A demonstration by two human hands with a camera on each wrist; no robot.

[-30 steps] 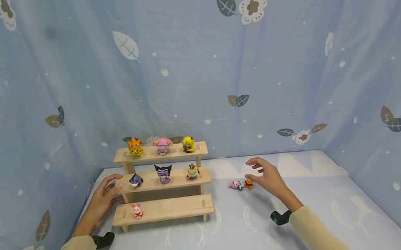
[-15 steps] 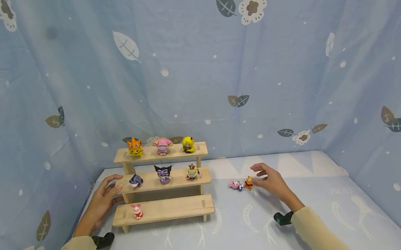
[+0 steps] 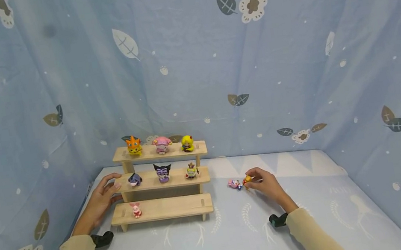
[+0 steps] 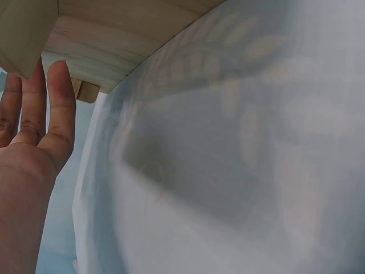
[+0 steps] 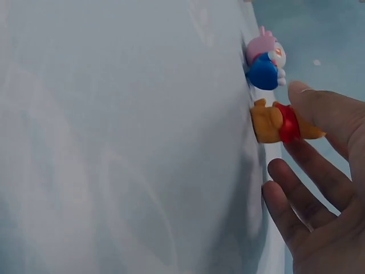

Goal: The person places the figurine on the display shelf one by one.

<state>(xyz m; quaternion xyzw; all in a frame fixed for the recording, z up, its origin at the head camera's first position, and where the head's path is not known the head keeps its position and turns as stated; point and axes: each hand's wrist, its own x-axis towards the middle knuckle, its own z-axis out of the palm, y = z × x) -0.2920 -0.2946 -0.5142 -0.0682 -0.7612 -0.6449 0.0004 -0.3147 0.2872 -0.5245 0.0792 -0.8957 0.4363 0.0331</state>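
My right hand (image 3: pixel 267 183) pinches a small Winnie the Pooh figurine (image 5: pixel 279 123), yellow with a red shirt, between thumb and forefinger; its other fingers stay spread. The figurine is tilted, low over the cloth. Beside it lies a pink and blue figurine (image 5: pixel 264 64) on its side. At the left end of a three-tier wooden display shelf (image 3: pixel 166 208), my left hand (image 3: pixel 99 205) rests against the middle tier. In the left wrist view three of its fingers (image 4: pixel 61 103) stand straight up by the wood; thumb and forefinger are hidden there.
An orange-yellow figurine (image 3: pixel 134 147), a pink one (image 3: pixel 162 144) and a yellow-haired one (image 3: pixel 187 143) stand on the top tier. The middle tier bears Eeyore (image 3: pixel 135 179), a black-and-purple figurine (image 3: pixel 163 174) and a crowned one (image 3: pixel 191 171). Piglet (image 3: pixel 136 210) is on the bottom tier.
My right hand has moved slightly left and closed thumb and forefinger on the Pooh figurine, which now stands higher and more tilted. My left hand has kept its place at the shelf.
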